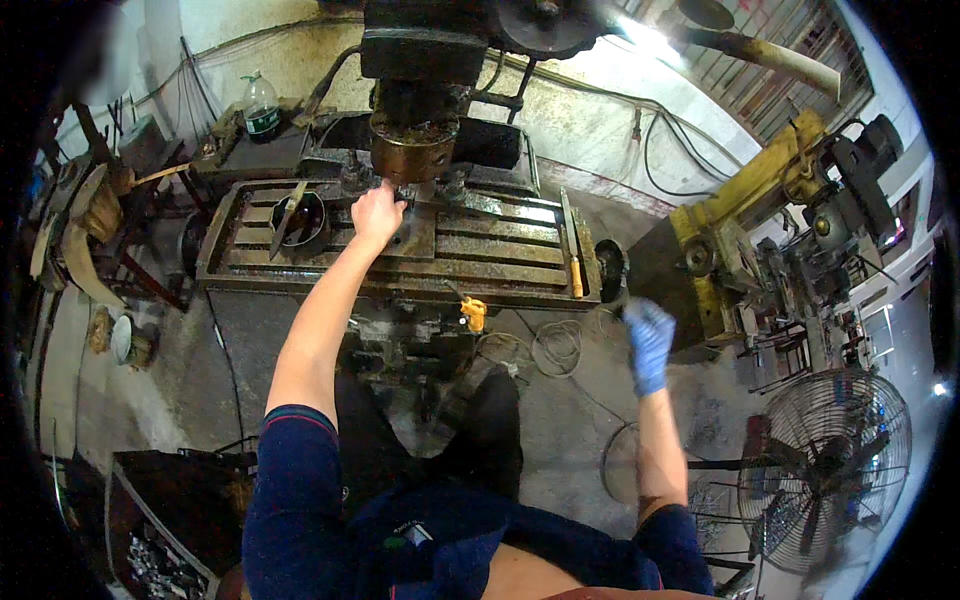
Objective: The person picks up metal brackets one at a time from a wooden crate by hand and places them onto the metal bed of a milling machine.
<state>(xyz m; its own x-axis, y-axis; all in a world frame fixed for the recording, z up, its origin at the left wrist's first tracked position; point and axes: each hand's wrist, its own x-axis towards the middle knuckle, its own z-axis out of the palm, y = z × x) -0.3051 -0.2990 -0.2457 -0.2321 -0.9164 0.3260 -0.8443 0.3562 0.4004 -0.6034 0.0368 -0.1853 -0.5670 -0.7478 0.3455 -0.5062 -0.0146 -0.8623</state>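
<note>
— Reaching under the milling head (413,150), the left hand (377,213) is seen on the slotted machine table (480,250); is anything gripped?

— Fingertips are hidden; cannot be told. The gloved right hand (650,345) is blurred, apparently empty.

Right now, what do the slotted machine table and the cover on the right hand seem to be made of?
The machine table looks like cast metal, dull and oil-stained, with straight machined slots. The right hand wears a blue glove, probably thin rubber or coated fabric; motion blur leaves that open. The left hand is bare.
</note>
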